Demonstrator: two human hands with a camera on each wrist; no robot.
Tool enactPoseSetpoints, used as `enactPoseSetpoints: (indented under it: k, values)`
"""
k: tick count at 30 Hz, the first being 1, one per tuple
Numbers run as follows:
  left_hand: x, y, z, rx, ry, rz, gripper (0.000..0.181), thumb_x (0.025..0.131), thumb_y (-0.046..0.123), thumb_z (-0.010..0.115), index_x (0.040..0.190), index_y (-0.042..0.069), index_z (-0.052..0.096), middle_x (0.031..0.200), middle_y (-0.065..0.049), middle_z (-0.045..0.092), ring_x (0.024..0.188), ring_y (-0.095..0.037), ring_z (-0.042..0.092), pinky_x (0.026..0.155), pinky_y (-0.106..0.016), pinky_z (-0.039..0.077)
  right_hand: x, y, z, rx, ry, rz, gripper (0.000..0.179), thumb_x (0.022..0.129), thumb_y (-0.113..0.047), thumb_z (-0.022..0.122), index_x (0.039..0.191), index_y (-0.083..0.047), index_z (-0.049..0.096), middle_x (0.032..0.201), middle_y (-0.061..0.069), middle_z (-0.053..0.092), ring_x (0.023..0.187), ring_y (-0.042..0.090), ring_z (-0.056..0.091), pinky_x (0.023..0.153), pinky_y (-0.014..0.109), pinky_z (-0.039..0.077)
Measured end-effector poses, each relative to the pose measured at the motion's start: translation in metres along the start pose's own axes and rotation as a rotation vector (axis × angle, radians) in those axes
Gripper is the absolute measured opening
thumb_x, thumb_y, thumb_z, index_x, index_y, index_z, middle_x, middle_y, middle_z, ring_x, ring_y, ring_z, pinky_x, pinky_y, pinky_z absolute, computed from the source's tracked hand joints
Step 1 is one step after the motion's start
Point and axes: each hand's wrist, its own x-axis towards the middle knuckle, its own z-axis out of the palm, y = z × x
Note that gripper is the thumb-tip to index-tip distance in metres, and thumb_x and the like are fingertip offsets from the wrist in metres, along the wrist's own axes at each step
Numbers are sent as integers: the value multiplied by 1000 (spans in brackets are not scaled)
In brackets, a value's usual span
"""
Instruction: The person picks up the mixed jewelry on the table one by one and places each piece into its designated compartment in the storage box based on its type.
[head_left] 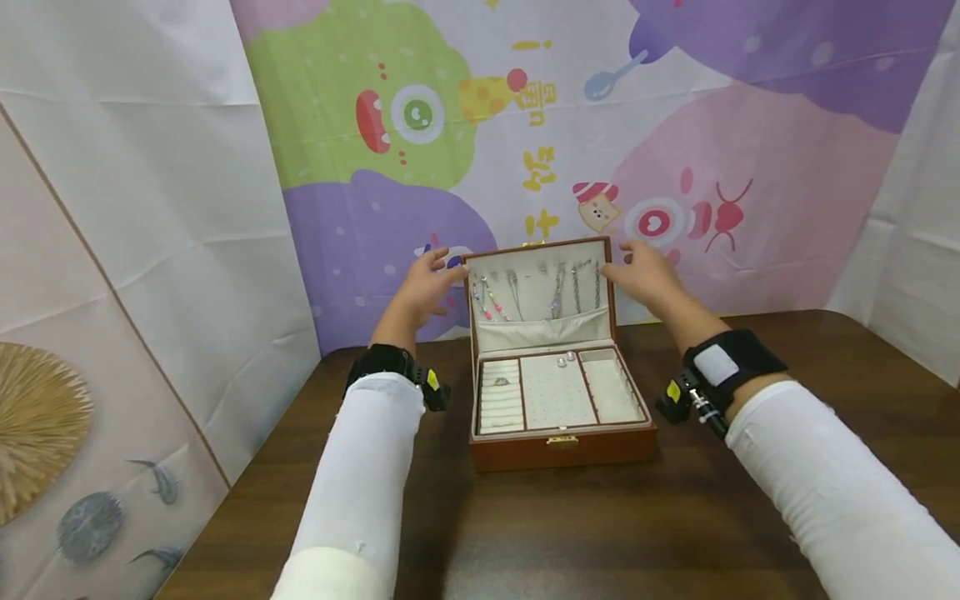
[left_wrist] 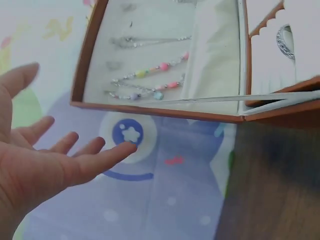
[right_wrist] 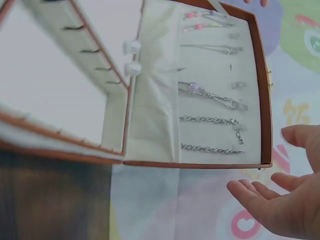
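A brown jewelry box (head_left: 562, 450) stands on the table with its lid (head_left: 609, 287) raised. Necklaces and bracelets hang inside the lid, among them a beaded bracelet (left_wrist: 162, 66) and a silver chain (right_wrist: 207, 120). The lower tray holds a ring (head_left: 501, 381) in the padded rolls and two round earrings (head_left: 566, 359) on the middle panel. My left hand (head_left: 427, 287) is beside the lid's left edge, fingers spread and holding nothing. At the lid's upper right corner is my right hand (head_left: 647, 271), its fingers extended and apart from the lid in the right wrist view.
The dark wooden table (head_left: 555, 533) extends around the box. Behind it hangs a cartoon-printed cloth (head_left: 420, 200), close to the raised lid. White cloth (head_left: 180, 183) hangs at the left, over a panel with a round straw-coloured decoration (head_left: 41, 425).
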Motion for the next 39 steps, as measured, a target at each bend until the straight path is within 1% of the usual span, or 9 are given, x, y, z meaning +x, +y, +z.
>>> enactPoseSetpoints:
  k: [8,11,15,18,23,27,32,35,39]
  values:
    - [14,-6,15,-126,-55,-55,68,103,45,41,158,18,12,161,-9,16,144,-42,16,102,-70,27,13,-4,15,305,47,102,80,100,-36,50,155,0,4,160,21,7,146,38,11,116,51,17]
    - [15,-10,24,-176,-76,-62,69,103,47,39,158,19,9,161,-9,14,144,-44,16,102,-71,26,16,-1,20,309,9,110,83,101,-40,46,155,-1,-4,161,20,-1,147,37,4,117,51,13]
    - [16,-14,32,-204,-80,-47,69,102,48,41,157,18,14,161,-9,14,143,-43,19,100,-70,31,18,2,22,280,-91,123,85,102,-47,39,153,0,-11,160,21,-6,146,39,6,114,55,19]
    - [16,-16,34,-208,-71,-23,67,103,46,41,157,17,15,161,-10,14,143,-43,19,98,-71,33,18,3,20,278,-125,117,85,103,-49,35,153,1,-11,160,23,-3,145,42,11,111,56,25]
    - [11,-21,34,-244,-53,7,63,102,47,41,154,18,20,161,-8,11,144,-42,14,96,-73,32,11,7,16,312,-124,84,83,102,-50,34,152,3,-7,158,26,3,143,42,15,111,57,26]
    - [3,-27,32,-241,-25,35,51,103,46,39,145,18,30,158,-11,18,141,-42,25,93,-69,39,2,12,16,360,-117,50,79,102,-50,33,148,5,-1,155,29,6,143,42,16,110,58,27]
    - [-8,-29,30,-257,5,104,37,106,35,33,134,11,35,144,-19,34,128,-45,44,89,-64,45,-9,19,19,400,-53,-7,77,101,-52,36,142,7,7,151,30,11,141,41,20,108,56,31]
    - [-13,-28,28,-265,15,147,31,107,29,35,128,7,37,138,-22,38,122,-46,50,88,-64,47,-15,22,20,427,4,-45,69,101,-52,36,131,6,17,141,29,20,137,40,23,105,59,34]
    - [-18,-29,26,-263,25,182,25,106,23,42,123,4,39,134,-23,41,116,-46,54,88,-60,48,-24,27,19,463,60,-85,48,102,-46,37,109,0,25,114,17,28,123,36,32,101,60,38]
